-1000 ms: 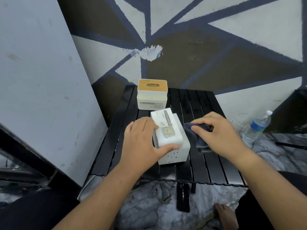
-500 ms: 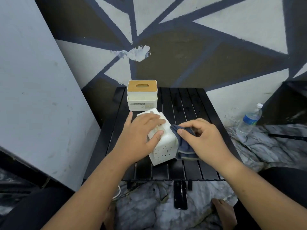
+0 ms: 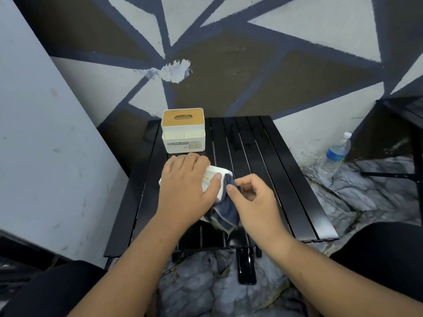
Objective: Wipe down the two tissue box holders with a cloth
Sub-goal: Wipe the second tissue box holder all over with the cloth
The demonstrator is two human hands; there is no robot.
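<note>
Head view: on the black slatted table (image 3: 263, 156), the wood-lidded holder (image 3: 183, 133) stands upright at the far edge, apart from the work (its turn probably comes later). Nearer, the white holder (image 3: 216, 179) sits mostly hidden under the left hand (image 3: 185, 188), which grips it, likely to steady it. Just beside it, the right hand (image 3: 254, 202) pinches the dark cloth (image 3: 225, 209) against the holder's right side.

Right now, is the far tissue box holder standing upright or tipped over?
Upright. The far tissue box holder stands on the black table, its wooden lid with the slot facing up.
</note>
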